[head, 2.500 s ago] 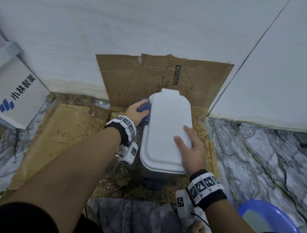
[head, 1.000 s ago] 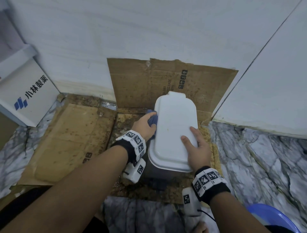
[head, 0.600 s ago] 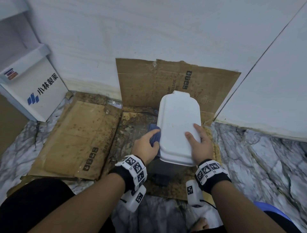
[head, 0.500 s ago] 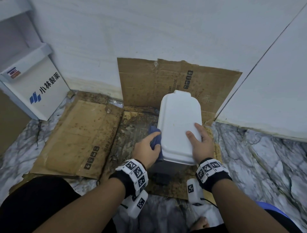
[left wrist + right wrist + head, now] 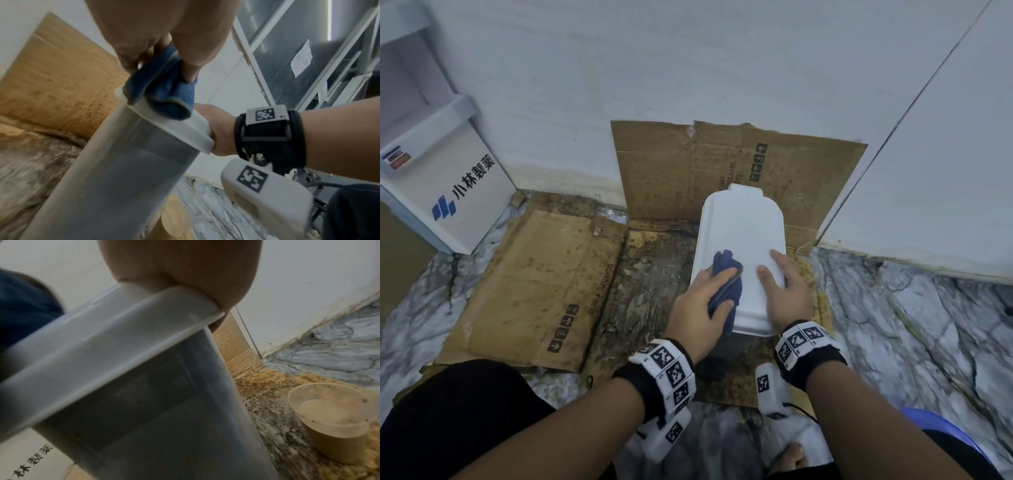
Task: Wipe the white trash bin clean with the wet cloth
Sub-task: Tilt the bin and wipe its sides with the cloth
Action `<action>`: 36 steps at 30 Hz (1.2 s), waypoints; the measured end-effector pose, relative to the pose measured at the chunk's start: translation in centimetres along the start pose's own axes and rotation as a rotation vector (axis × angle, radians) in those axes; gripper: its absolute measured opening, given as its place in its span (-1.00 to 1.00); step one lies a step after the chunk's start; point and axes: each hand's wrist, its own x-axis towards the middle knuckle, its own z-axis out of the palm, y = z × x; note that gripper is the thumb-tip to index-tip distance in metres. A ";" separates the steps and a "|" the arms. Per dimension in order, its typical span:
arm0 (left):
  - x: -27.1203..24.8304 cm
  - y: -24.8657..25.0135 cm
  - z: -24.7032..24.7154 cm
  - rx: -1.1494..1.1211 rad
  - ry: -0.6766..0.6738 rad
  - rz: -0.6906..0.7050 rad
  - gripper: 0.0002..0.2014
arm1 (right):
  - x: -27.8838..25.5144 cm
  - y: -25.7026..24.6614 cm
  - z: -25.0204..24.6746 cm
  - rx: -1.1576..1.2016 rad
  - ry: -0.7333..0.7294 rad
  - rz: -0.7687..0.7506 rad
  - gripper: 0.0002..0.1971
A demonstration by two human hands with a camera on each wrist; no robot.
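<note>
The white trash bin [image 5: 741, 236] stands on stained cardboard in a wall corner, its lid closed. My left hand [image 5: 717, 291] grips a crumpled dark blue cloth [image 5: 726, 265] and presses it on the lid's near-left part. The left wrist view shows the cloth [image 5: 164, 95] pinched between thumb and fingers, draped over the lid's rim [image 5: 176, 125] above the grey bin body [image 5: 115, 178]. My right hand [image 5: 779, 281] lies on the lid's right side, thumb and index finger straight on top. In the right wrist view its palm [image 5: 180, 272] bears on the lid's edge [image 5: 102, 345].
Stained cardboard [image 5: 534, 287] covers the floor and leans on the wall behind the bin. A white printed box [image 5: 445, 185] stands at the left. A blue basin [image 5: 941, 431] sits at lower right. A plastic cup of brownish liquid [image 5: 333, 423] stands right of the bin.
My left hand has slid the cloth along the bin's left side toward me and up onto the lid's top. My right hand has stayed on the lid.
</note>
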 end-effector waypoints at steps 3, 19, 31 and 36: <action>2.3 0.3 0.7 0.245 -0.147 -0.020 -0.49 | 0.0 0.3 -0.1 0.014 -0.003 -0.030 -0.65; 17.9 -0.9 -0.7 0.482 -0.295 -0.086 -0.49 | 0.4 1.1 -0.1 0.054 -0.039 -0.096 -0.65; 22.6 -3.0 -2.8 0.077 -0.219 -0.148 -0.47 | 0.7 1.6 -0.6 0.152 -0.052 -0.076 -0.67; 22.2 -2.8 -2.3 -0.005 -0.146 -0.137 -0.49 | 1.0 1.0 -2.1 0.110 -0.122 -0.069 -0.64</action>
